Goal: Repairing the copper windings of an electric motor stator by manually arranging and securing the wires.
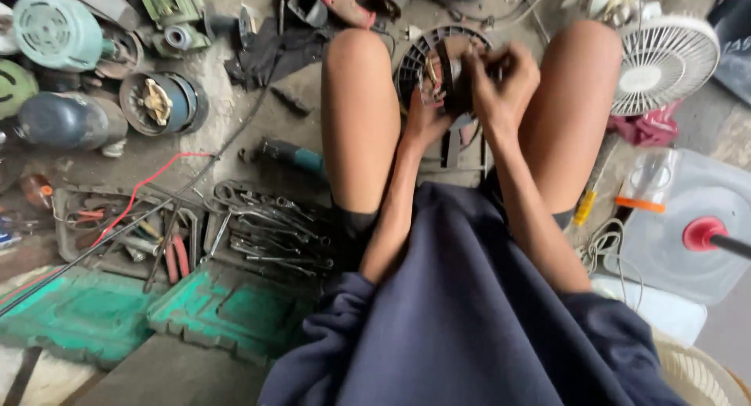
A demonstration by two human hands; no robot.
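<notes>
— What's going on down there between the knees?

— Both hands are on a small fan motor (pixel 447 81), dark, with copper windings showing. The left hand (pixel 422 120) cups it from below, fingers curled round its underside. The right hand (pixel 501 81) is closed over the top, fingertips pinched on something small at the motor; I can't tell whether that is a wire or a screw.

— So which stage, would you say?

— Stripping or refitting the motor, I'd judge, with the work still at the windings. The black fan guard (pixel 426 58) lies on the floor just beyond the left hand, right behind the motor.

— And what does it need next?

— A steady hold underneath and a fine pinch on top. Any tool would mean freeing one hand.

— Tools close by?

— Well off to the left of the left hand: a tray of pliers and wrenches (pixel 266 226), with a green case (pixel 227 308) nearer the person. A white fan (pixel 665 62) stands to the right of the right hand.

— Anything in the way?

— The knees hem the hands in closely, and the floor is crowded with old motors (pixel 160 101).
</notes>
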